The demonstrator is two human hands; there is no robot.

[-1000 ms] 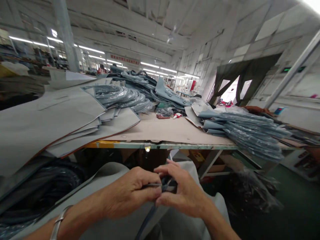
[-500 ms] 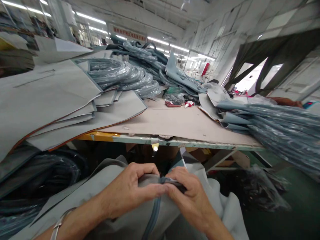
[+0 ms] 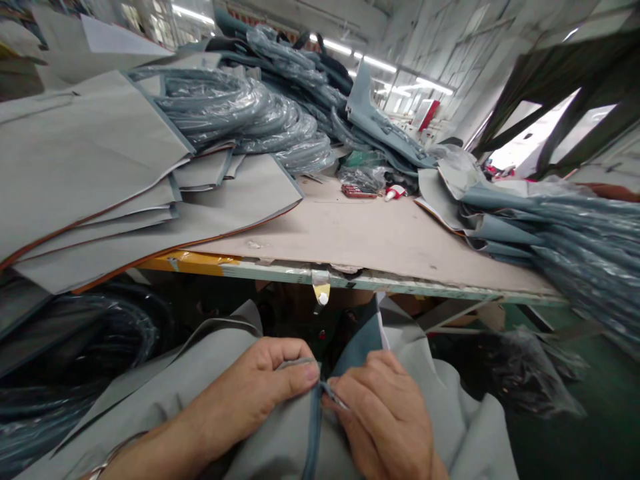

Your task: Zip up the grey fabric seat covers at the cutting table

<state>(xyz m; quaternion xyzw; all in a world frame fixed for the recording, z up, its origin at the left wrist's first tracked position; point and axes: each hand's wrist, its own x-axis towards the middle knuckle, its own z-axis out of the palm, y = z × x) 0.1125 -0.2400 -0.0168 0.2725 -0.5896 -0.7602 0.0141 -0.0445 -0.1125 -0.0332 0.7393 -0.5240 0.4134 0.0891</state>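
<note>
Across my lap lies a large grey sheet [image 3: 280,433] with a blue-grey edge strip [image 3: 313,427] running down it. My left hand [image 3: 273,380] is closed on the sheet's upper edge, thumb on top, beside the strip's upper end. Close by on the right, my right hand [image 3: 385,407] pinches the end of the strip, which bends over towards its fingertips. What lies under the right fingers is partly hidden. Behind the right hand a blue-grey corner of the material [image 3: 363,340] stands up.
Ahead is a worktable [image 3: 345,233] with a clip-like metal piece [image 3: 321,291] on its front edge. Stacked grey sheets [image 3: 90,160] overhang it at left, plastic-wrapped coils [image 3: 240,113] behind. Wrapped bundles [image 3: 590,233] lie at right, near a small red-and-white bottle [image 3: 395,193].
My right hand has turned, its back now facing up, and its thumb has come away from the left thumb. My left thumb has drawn back onto the sheet's edge. The view has tipped downward.
</note>
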